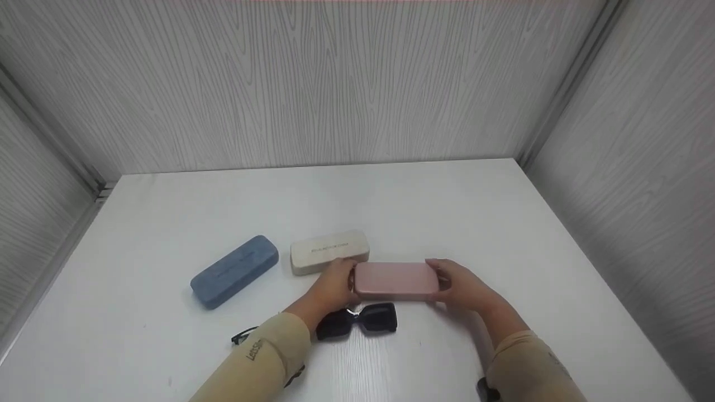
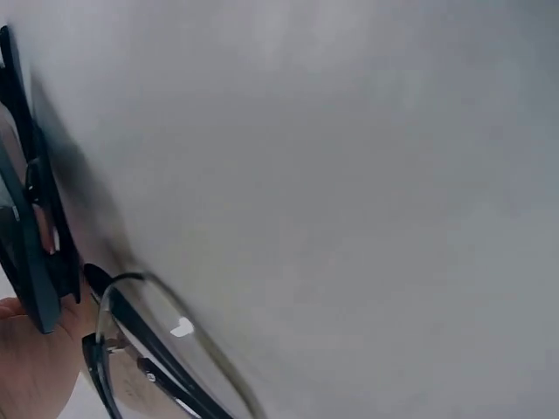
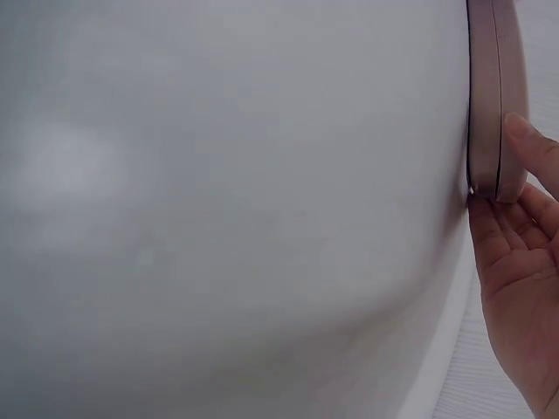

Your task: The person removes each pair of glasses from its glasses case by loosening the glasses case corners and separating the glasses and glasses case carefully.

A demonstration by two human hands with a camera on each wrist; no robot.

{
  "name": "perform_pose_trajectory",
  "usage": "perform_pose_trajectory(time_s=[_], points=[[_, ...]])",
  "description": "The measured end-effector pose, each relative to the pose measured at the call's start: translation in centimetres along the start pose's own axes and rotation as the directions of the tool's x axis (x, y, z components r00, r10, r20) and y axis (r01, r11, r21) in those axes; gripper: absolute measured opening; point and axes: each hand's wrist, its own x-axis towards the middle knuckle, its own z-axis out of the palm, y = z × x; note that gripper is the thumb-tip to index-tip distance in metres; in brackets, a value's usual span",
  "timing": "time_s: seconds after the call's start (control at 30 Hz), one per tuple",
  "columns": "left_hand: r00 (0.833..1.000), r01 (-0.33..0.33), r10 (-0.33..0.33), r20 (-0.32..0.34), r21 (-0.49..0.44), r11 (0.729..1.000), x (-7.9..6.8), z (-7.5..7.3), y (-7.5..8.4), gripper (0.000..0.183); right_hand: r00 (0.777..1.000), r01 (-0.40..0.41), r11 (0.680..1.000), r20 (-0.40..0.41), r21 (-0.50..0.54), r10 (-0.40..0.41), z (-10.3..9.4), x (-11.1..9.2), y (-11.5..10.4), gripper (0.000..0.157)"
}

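A closed pink glasses case (image 1: 396, 279) sits at the middle of the white table, held at both ends. My left hand (image 1: 334, 286) grips its left end, and my right hand (image 1: 462, 285) grips the right end. The right wrist view shows the thumb on one face of the pink case (image 3: 500, 96), near its lid seam, with fingers at its end. Dark sunglasses (image 1: 377, 317) lie just in front of the case, partly behind the left wrist. In the left wrist view, clear-lensed eyeglasses (image 2: 166, 349) appear near the left hand (image 2: 35, 367); its grip is hidden there.
A cream glasses case (image 1: 329, 251) lies right behind the left hand. Farther left, a blue glasses case (image 1: 234, 272) rests at a slant. Thin dark frame parts (image 1: 244, 335) show beside the left sleeve. A small black object (image 1: 487, 391) is partly covered by the right sleeve.
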Motion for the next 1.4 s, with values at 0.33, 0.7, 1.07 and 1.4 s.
perform_pose_trajectory(time_s=[0.33, 0.7, 1.07, 1.4], points=[[1.000, 0.020, -0.020, -0.003, -0.013, 1.000, -0.1, 0.3, -0.4, 0.064, 1.000, 0.015, 1.000, 0.004, 0.016, -0.016, 0.1, 0.1, 0.0, 0.079], [0.999, 0.053, -0.053, -0.003, 0.008, 0.999, -0.1, 0.3, -0.3, 0.068, 1.000, -0.025, 0.997, -0.002, 0.069, 0.026, 0.1, 0.5, 0.3, 0.080], [0.998, 0.067, -0.067, 0.010, 0.031, 0.997, 0.0, 0.1, -0.1, 0.072, 0.999, -0.007, 0.997, 0.041, 0.077, 0.004, -0.8, 0.7, 0.6, 0.074], [0.996, 0.087, -0.087, 0.003, 0.009, 0.996, 0.0, 0.1, 0.0, 0.070, 0.994, -0.093, 0.983, 0.071, 0.158, 0.082, -1.3, 1.2, 0.7, 0.064]])
